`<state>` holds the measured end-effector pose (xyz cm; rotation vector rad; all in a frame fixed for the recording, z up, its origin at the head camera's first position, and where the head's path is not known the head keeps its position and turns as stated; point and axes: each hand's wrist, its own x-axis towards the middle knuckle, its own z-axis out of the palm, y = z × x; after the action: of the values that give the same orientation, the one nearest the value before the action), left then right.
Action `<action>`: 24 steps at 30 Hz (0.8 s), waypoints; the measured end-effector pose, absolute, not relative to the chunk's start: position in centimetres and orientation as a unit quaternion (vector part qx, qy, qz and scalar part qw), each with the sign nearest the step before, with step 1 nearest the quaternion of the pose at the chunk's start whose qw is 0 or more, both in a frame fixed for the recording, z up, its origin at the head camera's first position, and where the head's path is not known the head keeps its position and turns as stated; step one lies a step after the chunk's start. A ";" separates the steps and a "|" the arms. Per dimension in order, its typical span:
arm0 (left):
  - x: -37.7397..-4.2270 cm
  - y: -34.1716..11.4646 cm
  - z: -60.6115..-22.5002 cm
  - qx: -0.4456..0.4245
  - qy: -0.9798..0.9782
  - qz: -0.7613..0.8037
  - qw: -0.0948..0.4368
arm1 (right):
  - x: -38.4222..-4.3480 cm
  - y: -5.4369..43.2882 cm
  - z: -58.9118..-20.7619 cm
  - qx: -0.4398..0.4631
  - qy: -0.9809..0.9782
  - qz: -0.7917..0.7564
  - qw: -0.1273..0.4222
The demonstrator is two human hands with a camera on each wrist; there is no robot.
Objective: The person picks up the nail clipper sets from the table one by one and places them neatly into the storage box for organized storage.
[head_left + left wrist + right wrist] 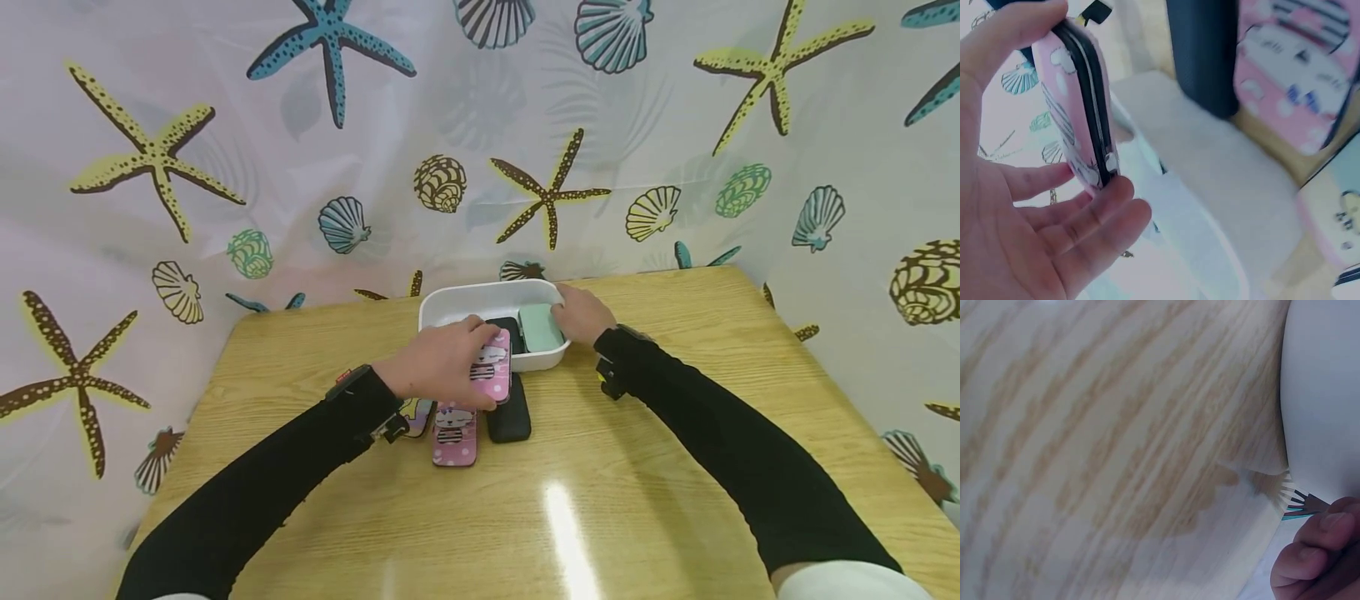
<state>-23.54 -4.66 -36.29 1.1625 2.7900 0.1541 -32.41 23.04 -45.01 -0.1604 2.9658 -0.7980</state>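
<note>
Held case: pink cartoon-print case [495, 383], rounded corners, white dots, a pale animal face above black-and-white stripes; black edge band [1090, 94] with a thin silvery line along it.
Case position: in the air at the front rim of the white plastic tub [495, 295], printed face toward the head camera.
Left hand: grasping the pink cartoon-print case, thumb at one end and fingertips at the other; palm visible in the wrist view. Left hand point [442, 358].
Right hand [583, 313]: gripping the tub's right end, fingers curled.
Arms: black sleeves [712, 433], reaching inward from the lower corners.
Tub contents: mint-green case [542, 327] at right; black case [517, 331] next to it, partly hidden.
In front of tub: second pink case [454, 448] on the table, between a larger black case [510, 423] and a pastel case [417, 417] partly covered by the left hand.
Surface: wood-grain table [645, 500].
Background: pale fabric [285, 167] printed with starfish and seashells.
</note>
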 end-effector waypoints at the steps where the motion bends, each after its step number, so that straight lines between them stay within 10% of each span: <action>1: -23.9 -4.5 -36.1 0.377 0.923 0.052 0.053 | -32.4 23.0 -45.0 -0.053 0.963 -0.261 0.034; 24: -32.6 -0.2 -37.8 0.281 0.955 0.009 0.100 | -32.4 23.0 -45.1 -0.042 0.963 -0.266 0.029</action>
<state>-32.58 -0.17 -37.79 0.8296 2.8212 0.0274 -32.42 23.01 -45.06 -0.1303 2.9702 -0.8205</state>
